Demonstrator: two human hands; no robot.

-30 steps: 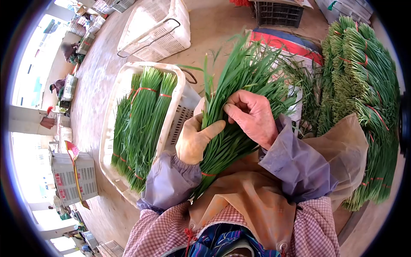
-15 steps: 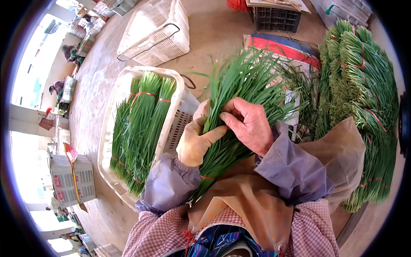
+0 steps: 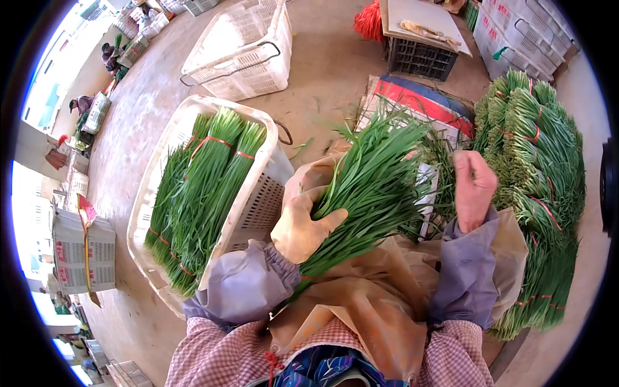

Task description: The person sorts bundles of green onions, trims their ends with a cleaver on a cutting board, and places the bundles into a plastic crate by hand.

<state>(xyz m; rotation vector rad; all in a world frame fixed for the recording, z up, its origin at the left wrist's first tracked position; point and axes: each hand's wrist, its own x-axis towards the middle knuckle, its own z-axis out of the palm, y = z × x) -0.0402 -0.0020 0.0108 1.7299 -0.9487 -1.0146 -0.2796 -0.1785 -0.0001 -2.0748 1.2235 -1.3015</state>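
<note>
My left hand (image 3: 303, 227), in what looks like a pale yellow glove, is wrapped round a bunch of garlic chives (image 3: 371, 187). The long flat leaves fan out toward the upper right above my apron, and a red band shows low on the bunch. My right hand (image 3: 474, 190) is apart from it, raised to the right over loose leaves (image 3: 440, 151). Its fingers are curled together; whatever they may pinch is too small to make out. At my left, a white plastic crate (image 3: 263, 193) holds several banded bunches (image 3: 213, 187).
On the right is a tall pile of banded bunches (image 3: 541, 168). An empty white crate (image 3: 274, 68) stands ahead, and a black crate (image 3: 419, 59) carries a board (image 3: 429, 26). A striped sack (image 3: 425, 100) lies on the floor. Other people work far left.
My right hand has left the bunch and moved right, its fingers curled. My left hand keeps its grip on the bunch. The view has shifted slightly.
</note>
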